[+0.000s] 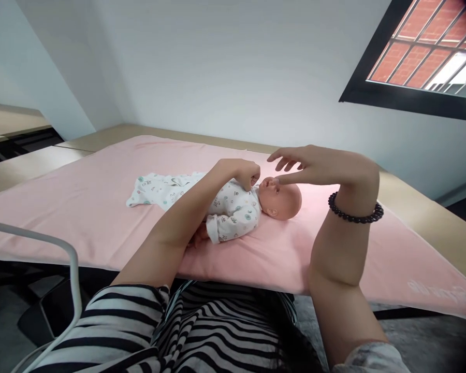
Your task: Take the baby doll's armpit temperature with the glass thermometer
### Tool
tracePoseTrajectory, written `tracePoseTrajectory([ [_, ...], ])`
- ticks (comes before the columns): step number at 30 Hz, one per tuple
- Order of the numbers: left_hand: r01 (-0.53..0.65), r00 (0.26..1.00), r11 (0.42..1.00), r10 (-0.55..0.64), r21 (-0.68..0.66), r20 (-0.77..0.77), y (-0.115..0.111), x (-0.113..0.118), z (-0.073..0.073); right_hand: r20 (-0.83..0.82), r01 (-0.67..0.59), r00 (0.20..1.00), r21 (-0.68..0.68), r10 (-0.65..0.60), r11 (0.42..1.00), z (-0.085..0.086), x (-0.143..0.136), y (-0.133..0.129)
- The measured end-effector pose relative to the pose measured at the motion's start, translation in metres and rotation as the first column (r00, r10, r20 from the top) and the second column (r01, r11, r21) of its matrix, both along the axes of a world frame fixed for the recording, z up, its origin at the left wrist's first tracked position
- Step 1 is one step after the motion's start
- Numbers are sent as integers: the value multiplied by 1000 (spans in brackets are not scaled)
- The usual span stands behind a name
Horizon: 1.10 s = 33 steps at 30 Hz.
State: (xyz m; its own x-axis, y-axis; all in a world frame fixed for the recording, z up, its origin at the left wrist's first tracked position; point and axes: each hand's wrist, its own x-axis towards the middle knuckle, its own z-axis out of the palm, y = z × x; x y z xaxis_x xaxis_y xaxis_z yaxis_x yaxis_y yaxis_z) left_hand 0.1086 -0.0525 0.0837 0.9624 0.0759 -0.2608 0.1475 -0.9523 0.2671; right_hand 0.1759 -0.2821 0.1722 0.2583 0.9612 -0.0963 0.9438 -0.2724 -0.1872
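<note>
A baby doll (283,199) in a white patterned onesie (233,210) lies on its back on a pink mat (81,207), head to the right. My left hand (243,173) is curled at the onesie's collar, fingertips pinched on the fabric near the doll's chin. My right hand (314,166), with a dark bead bracelet (355,212) on the wrist, hovers over the doll's face with fingers spread, one fingertip at its nose or mouth. The doll's legs are hidden inside the onesie's loose lower part (155,189).
The pink mat covers a beige tabletop (423,207) set against a white wall. A white curved tube (58,248) rises at the lower left. A dark-framed window (423,57) sits at the upper right. My striped sleeve fills the bottom.
</note>
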Motion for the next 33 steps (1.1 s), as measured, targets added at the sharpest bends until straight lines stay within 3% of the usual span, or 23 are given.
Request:
tracePoseTrajectory([
  [3,5,1000,994,-7,111,15,-3,-2,1,9,1,1000,-16,-1,1000,1,-1,-3],
  [9,-53,996,987,63,151,-59,-17,-8,11,22,87,996,-70,-86,994,-7,15,12],
  [13,-37,994,991,49,130,-94,-15,-8,13,44,200,980,-133,-196,971,-14,30,25],
  [19,79,986,997,-75,23,-150,-3,-17,23,67,300,954,-143,-293,943,-19,41,27],
  [22,67,983,997,-70,-24,-170,2,-25,32,54,233,972,-120,-228,965,-20,35,32],
  [25,-11,977,1000,17,30,-212,9,-29,37,41,132,991,-106,-128,986,-23,18,43],
  [28,-53,968,992,79,116,-239,19,-30,36,49,99,994,-127,-94,987,-26,-3,55],
  [33,-82,964,989,109,119,-241,30,-31,33,50,58,998,-238,-48,970,-32,-27,70],
])
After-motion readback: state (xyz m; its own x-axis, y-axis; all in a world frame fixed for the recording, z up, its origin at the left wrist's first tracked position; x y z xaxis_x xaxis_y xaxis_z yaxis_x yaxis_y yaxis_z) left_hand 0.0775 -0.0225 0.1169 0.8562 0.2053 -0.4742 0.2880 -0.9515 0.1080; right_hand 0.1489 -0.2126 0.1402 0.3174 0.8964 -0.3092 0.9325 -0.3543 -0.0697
